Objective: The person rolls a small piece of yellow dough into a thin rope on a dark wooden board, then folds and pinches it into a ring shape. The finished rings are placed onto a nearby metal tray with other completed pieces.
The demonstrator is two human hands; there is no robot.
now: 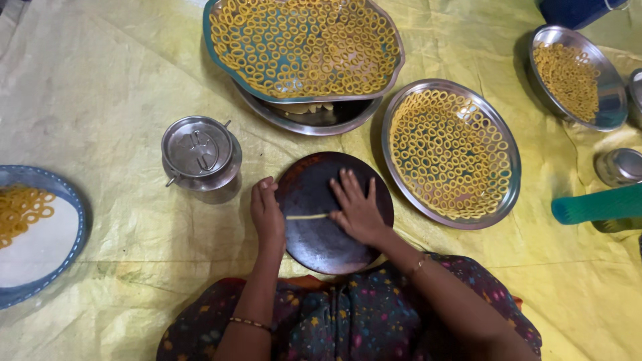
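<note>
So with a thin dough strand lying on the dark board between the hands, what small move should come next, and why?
Probably curl the strand into a ring. It lies straight on the board, the right hand flat on one end and the left hand at the other. The tray beside it holds many like rings, so closing the ends seems the likely step.

Soft, even overhead light, faint shadows beside the steel plates (pixel 451 154), slight edge blur.
</note>
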